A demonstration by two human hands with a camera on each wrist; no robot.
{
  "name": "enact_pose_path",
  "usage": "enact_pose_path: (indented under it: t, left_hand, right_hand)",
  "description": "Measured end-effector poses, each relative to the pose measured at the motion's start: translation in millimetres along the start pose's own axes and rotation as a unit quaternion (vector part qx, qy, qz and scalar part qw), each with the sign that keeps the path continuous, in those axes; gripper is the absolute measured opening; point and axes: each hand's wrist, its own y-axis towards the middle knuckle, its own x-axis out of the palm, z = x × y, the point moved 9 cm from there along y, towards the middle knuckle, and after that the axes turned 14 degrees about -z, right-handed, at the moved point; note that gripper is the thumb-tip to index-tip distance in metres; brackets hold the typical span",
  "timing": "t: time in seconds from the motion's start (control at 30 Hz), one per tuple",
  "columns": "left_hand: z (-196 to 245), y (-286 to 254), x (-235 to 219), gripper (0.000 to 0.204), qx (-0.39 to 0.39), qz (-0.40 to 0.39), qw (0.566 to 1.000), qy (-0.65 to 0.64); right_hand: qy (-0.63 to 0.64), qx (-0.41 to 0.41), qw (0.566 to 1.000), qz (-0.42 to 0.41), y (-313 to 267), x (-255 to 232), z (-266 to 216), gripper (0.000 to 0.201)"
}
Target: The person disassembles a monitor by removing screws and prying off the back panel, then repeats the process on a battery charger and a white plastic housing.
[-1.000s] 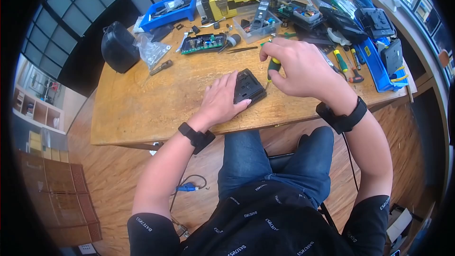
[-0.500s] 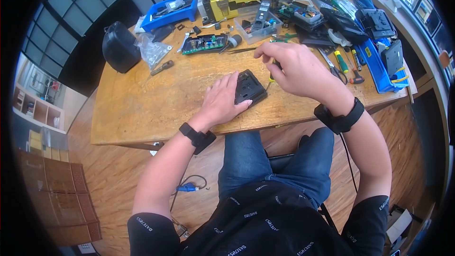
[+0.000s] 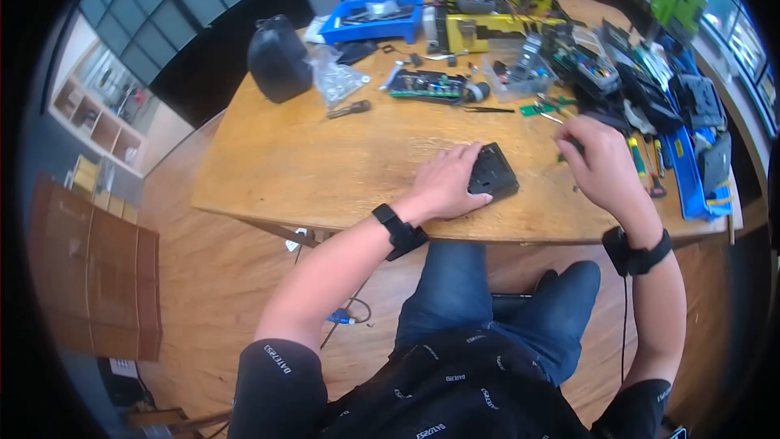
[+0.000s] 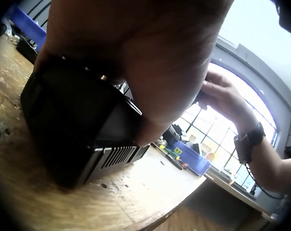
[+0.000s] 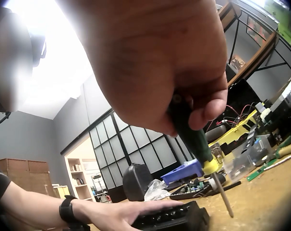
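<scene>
A black plastic housing (image 3: 494,171) with slotted vents along its side lies on the wooden table. My left hand (image 3: 445,184) holds its left part, the fingers across the far edge and the thumb on the near edge. In the left wrist view the housing (image 4: 83,125) sits right under the palm. My right hand (image 3: 600,164) is raised to the right of the housing and grips a screwdriver (image 5: 191,134) with a green handle and yellow collar. Its shaft points down beside the housing in the right wrist view, apart from it. Most of the handle's upper end is hidden by the hand.
Beyond the hands lie a circuit board (image 3: 426,86), tweezers (image 3: 489,110) and a clear parts box (image 3: 520,81). A blue bin (image 3: 691,187) and another screwdriver (image 3: 636,156) are at the right. At the back left stand a black case (image 3: 279,59) and a blue tray (image 3: 374,26).
The head view has shifted, so the table sits further right and lower. My right hand has drawn the screwdriver away from the housing's right edge. The left hand stays on the housing.
</scene>
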Motion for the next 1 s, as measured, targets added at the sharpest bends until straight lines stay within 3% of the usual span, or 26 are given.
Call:
enact_pose_path:
  t: [0.03,0.13,0.17,0.27,0.4,0.6,0.73,0.77,0.9,0.97,1.0]
  left_hand:
    - [-1.9,-1.0,-2.2,0.096,0.019,-0.004,0.999,-0.036]
    - [-24.9,-9.9,-17.2,0.094,-0.024,0.021,0.996,-0.084]
    - [-39.3,-11.5,-22.5,0.094,-0.009,0.076,0.994,-0.083]
    - [-103.3,-17.6,-32.6,0.095,-0.032,0.107,0.976,-0.187]
    - [-175.1,-53.9,-71.0,0.095,-0.140,0.176,0.971,-0.085]
    - [-280.8,-117.1,-106.7,0.088,-0.329,0.182,0.925,-0.047]
    - [-364.8,-150.0,-114.3,0.090,-0.345,0.233,0.906,-0.079]
    - [-362.7,-161.5,-118.3,0.090,-0.378,0.215,0.895,-0.101]
    - [-416.6,-183.6,-122.9,0.089,-0.366,0.262,0.887,-0.101]
    - [-431.6,-196.8,-128.0,0.089,-0.436,0.257,0.858,-0.092]
    - [-436.5,-197.0,-130.8,0.089,-0.433,0.257,0.859,-0.092]
  right_hand:
    - [-0.023,0.021,0.999,-0.008,-4.0,-0.2,6.9,0.005]
    - [-0.030,0.040,0.999,-0.013,-15.3,6.6,24.2,0.003]
    - [-0.034,0.047,0.998,-0.018,-17.4,8.2,27.0,0.003]
    - [-0.028,0.055,0.998,-0.020,-20.8,12.8,31.8,0.002]
    - [-0.018,0.060,0.998,-0.009,-21.0,14.4,35.9,0.002]
    - [-0.030,0.073,0.997,0.017,-28.4,14.1,38.9,0.004]
    - [-0.038,0.080,0.996,0.013,-29.1,13.5,44.3,0.005]
    - [-0.034,0.078,0.996,0.017,-28.9,13.1,45.4,0.005]
    - [-0.039,0.071,0.996,0.021,-27.6,13.5,44.0,0.005]
    - [-0.040,0.070,0.996,0.024,-26.6,14.5,41.5,0.005]
    - [-0.038,0.069,0.997,0.026,-26.0,14.9,40.1,0.005]
